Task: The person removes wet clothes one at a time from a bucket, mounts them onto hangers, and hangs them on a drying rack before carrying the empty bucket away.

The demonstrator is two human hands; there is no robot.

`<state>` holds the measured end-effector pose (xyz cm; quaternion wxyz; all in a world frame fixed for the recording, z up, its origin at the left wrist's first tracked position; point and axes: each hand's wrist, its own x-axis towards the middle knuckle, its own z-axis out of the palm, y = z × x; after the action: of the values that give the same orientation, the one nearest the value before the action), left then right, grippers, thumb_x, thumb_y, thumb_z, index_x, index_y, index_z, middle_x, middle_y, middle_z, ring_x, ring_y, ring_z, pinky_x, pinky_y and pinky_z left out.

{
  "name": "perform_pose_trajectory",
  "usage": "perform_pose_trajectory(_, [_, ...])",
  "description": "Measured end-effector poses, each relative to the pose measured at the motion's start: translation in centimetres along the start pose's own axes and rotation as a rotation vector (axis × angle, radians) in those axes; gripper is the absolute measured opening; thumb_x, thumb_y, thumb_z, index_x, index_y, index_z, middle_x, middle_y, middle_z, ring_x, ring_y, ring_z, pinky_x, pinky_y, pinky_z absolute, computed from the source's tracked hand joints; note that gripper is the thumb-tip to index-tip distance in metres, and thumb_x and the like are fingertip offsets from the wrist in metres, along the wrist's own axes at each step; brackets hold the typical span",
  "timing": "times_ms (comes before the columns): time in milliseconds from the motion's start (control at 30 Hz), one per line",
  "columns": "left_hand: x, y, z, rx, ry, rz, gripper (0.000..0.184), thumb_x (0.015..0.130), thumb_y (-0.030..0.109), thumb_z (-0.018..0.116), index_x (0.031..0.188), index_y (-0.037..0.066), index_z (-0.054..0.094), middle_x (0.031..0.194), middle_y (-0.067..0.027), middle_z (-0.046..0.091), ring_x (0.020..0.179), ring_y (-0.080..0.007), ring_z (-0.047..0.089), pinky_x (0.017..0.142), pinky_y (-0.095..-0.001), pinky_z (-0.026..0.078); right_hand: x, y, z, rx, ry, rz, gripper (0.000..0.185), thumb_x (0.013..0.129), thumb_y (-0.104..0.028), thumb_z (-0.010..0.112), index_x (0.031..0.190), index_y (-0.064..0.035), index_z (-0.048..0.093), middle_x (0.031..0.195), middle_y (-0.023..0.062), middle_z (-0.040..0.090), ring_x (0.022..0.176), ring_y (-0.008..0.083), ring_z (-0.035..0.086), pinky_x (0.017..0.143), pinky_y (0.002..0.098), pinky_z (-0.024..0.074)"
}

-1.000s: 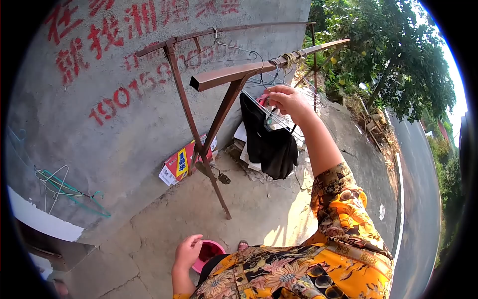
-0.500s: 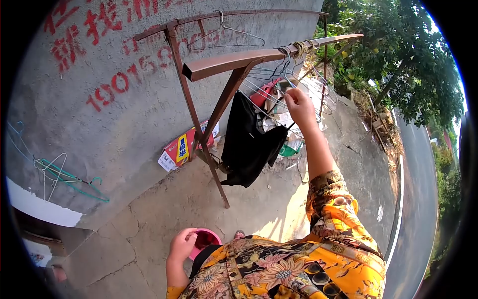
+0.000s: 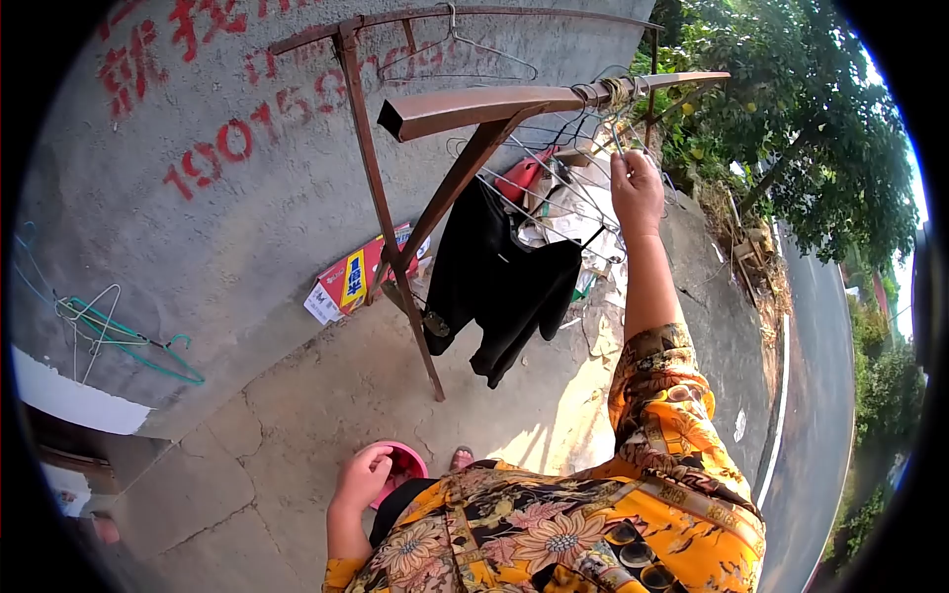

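Observation:
My right hand (image 3: 638, 186) is raised beside the brown metal rail, its fingers pinched on a wire clothes hanger (image 3: 600, 211) close to the hook. From that hanger hangs a black garment (image 3: 502, 272), its lower parts dangling above the concrete. Other wire hangers cluster at the rail behind it; just where each hook sits is hard to make out. Low by my body, my left hand (image 3: 364, 478) is loosely curled, thumb and fingers apart, with nothing visible in it. A pink bucket (image 3: 421, 461) with something dark red inside shows right behind that hand.
The brown drying rack (image 3: 484, 107) has slanting legs and a lone hanger (image 3: 457, 44) on its back bar. Green and white hangers (image 3: 109, 331) are by the grey wall. A red carton (image 3: 351, 282) and piled cardboard (image 3: 583, 193) lie beyond the rack. A road runs on the right.
My right hand has moved up and right with the hanger, and the black garment has swung and spread out. The left hand stays near the bucket; the view has shifted slightly.

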<state>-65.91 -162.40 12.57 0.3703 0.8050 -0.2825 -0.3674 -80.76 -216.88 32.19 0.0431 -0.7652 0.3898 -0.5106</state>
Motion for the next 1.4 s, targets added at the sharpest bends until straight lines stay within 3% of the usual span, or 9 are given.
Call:
perform_pose_trajectory(367, [1.0,-1.3,-1.9,0.026,-0.087,-0.057,0.026,0.089,0.015,0.059,0.111,0.004,0.067,0.097,-0.0088,0.069,0.087,-0.0165,0.065,0.080,-0.0306,0.052,-15.1,9.7,-7.4,0.099,0.189,0.388,0.045,0.091,-0.030,0.070,0.062,-0.0116,0.040,0.059,-0.0067,0.033,0.057,0.0042,0.031,0.050,0.0254,0.0284])
perform_pose_trajectory(633, [3.5,-15.3,-5.1,0.133,-0.149,-0.270,0.032,0.091,0.023,0.057,0.116,0.006,0.065,0.104,-0.0124,0.070,0.096,-0.0206,0.065,0.086,-0.0320,0.050,-33.5,8.3,-12.5,0.241,-0.024,0.911,0.041,0.092,-0.043,0.066,0.070,-0.0130,0.048,0.061,-0.0042,0.045,0.055,0.0075,0.042,0.052,0.0224,0.0334])
perform_pose_trajectory(700, [3.7,-20.0,-6.4,0.090,-0.177,-0.440,0.033,0.091,0.023,0.056,0.118,0.007,0.064,0.106,-0.0108,0.070,0.094,-0.0194,0.065,0.084,-0.0323,0.050,-42.2,18.4,-12.3,-0.550,-0.290,-0.012,0.042,0.097,-0.043,0.057,0.071,-0.0128,0.047,0.059,-0.0029,0.044,0.049,0.0077,0.041,0.047,0.0243,0.0334])
perform_pose_trajectory(767, [4.3,-26.7,-6.1,0.007,-0.194,-0.562,0.033,0.090,0.023,0.055,0.117,0.007,0.065,0.106,-0.0114,0.070,0.094,-0.0207,0.066,0.083,-0.0339,0.050,-45.6,11.1,-10.7,0.204,-0.508,1.253,0.041,0.101,-0.040,0.050,0.072,-0.0108,0.050,0.059,-0.0008,0.049,0.046,0.0086,0.043,0.046,0.0259,0.0346])
perform_pose_trajectory(833, [4.5,-31.1,-5.6,-0.079,-0.224,-0.681,0.033,0.090,0.024,0.054,0.116,0.007,0.065,0.105,-0.0120,0.070,0.093,-0.0220,0.066,0.083,-0.0355,0.051,-52.5,8.4,-8.7,0.020,-1.084,1.007,0.042,0.100,-0.038,0.050,0.073,-0.0061,0.055,0.061,0.0060,0.057,0.053,0.0198,0.055,0.051,0.0317,0.0426])
perform_pose_trajectory(933, [5.4,-36.2,-3.7,-0.158,-0.283,-0.934,0.035,0.091,0.023,0.055,0.122,0.007,0.062,0.111,-0.0079,0.069,0.091,-0.0173,0.065,0.082,-0.0333,0.050,-61.0,2.3,-5.7,-0.264,-1.496,0.536,0.033,0.096,-0.033,0.053,0.079,-0.0042,0.056,0.078,0.0166,0.060,0.075,0.0375,0.059,0.067,0.0436,0.0482])
perform_pose_trajectory(1033, [6.7,-45.3,3.0,0.017,-0.388,-0.689,0.033,0.092,0.024,0.055,0.118,0.007,0.064,0.112,-0.0103,0.069,0.094,-0.0214,0.066,0.086,-0.0343,0.050,-68.0,-1.2,-1.7,-0.110,-1.735,0.314,0.027,0.093,-0.026,0.056,0.082,-0.0025,0.055,0.087,0.0206,0.061,0.084,0.0419,0.059,0.072,0.0441,0.0496])
perform_pose_trajectory(1300, [13.3,-58.5,14.9,0.073,-0.367,-0.652,0.031,0.090,0.026,0.056,0.115,0.011,0.068,0.112,-0.0168,0.068,0.106,-0.0313,0.064,0.094,-0.0363,0.050,-78.2,-5.5,1.2,-0.221,-1.781,-0.110,0.009,0.083,-0.021,0.062,0.079,-0.0138,0.057,0.087,0.0053,0.058,0.087,0.0295,0.056,0.073,0.0437,0.0409])
perform_pose_trajectory(1400, [16.8,-61.7,17.5,0.171,-0.369,-0.768,0.036,0.088,0.030,0.053,0.120,0.021,0.066,0.135,-0.0193,0.053,0.115,-0.0355,0.059,0.099,-0.0425,0.048,-78.3,-5.8,1.4,-0.206,-1.806,-0.071,0.009,0.083,-0.020,0.061,0.078,-0.0139,0.056,0.084,0.0056,0.057,0.084,0.0298,0.056,0.072,0.0432,0.0411])
